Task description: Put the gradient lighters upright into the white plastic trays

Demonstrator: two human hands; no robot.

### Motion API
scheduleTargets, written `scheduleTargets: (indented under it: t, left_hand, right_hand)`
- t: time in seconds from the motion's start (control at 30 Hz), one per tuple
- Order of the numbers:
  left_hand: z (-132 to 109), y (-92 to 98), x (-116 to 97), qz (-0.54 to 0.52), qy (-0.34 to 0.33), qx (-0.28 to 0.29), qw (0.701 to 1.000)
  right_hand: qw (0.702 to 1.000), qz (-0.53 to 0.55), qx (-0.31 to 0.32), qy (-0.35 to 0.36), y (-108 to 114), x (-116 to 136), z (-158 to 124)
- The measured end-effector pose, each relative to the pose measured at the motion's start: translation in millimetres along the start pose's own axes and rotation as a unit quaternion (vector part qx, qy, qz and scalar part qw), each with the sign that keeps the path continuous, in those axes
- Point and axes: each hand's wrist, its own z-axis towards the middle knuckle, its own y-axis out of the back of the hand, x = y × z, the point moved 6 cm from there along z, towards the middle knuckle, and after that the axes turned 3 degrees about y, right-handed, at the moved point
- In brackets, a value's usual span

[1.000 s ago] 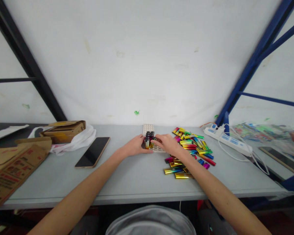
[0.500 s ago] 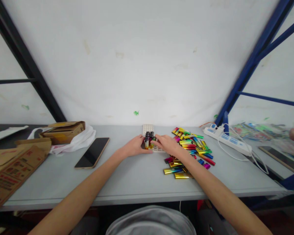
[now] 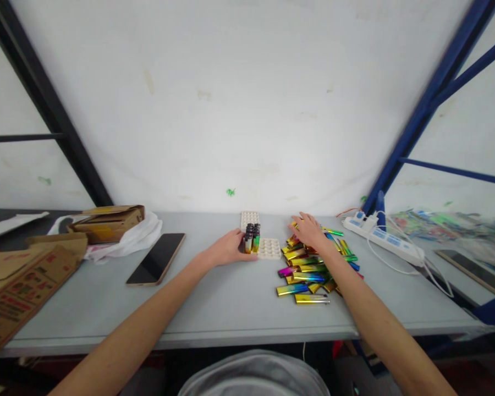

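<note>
Several lighters [image 3: 252,239] with dark tops and shiny coloured bodies stand upright in the left end of a white tray with round holes [image 3: 269,248]. My left hand [image 3: 230,247] curls around that end, thumb in front and fingers behind, steadying the tray and its lighters. To the right of the tray lies a loose heap of metallic gold, green, blue and magenta lighters [image 3: 307,278]. Over the far part of this heap is my right hand [image 3: 308,230], fingers apart and reaching down among the lighters; its fingertips partly hide what they touch.
A second white tray [image 3: 249,219] lies behind, near the wall. To the left are a phone [image 3: 157,258], a cardboard box [image 3: 111,223] on a white plastic bag, and a flattened carton [image 3: 37,286]. A power strip [image 3: 383,236] with cables lies right; another person's hand blurs at the far right edge.
My right hand has left the standing lighters and moved right onto the heap, uncovering the tray's holes. The left hand has stayed in place.
</note>
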Motion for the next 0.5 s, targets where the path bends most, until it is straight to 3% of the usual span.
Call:
scheduleTargets:
  t: [0.07, 0.17, 0.37, 0.5]
  left_hand:
    - [0, -0.3, 1, 0.008, 0.000, -0.001, 1.000]
    - [0, -0.1, 1, 0.018, 0.002, 0.000, 1.000]
    - [-1, 1.2, -2, 0.020, 0.008, 0.008, 1.000]
    - [-1, 0.7, -2, 0.031, 0.010, 0.014, 0.999]
  right_hand:
    - [0.996, -0.020, 0.065, -0.049, -15, -20, -2]
    - [0.990, -0.006, 0.129, -0.062, -24, -32, -4]
    - [0.993, 0.016, 0.114, -0.016, -16, -32, 5]
    - [0.993, 0.013, 0.111, -0.027, -15, -36, 9]
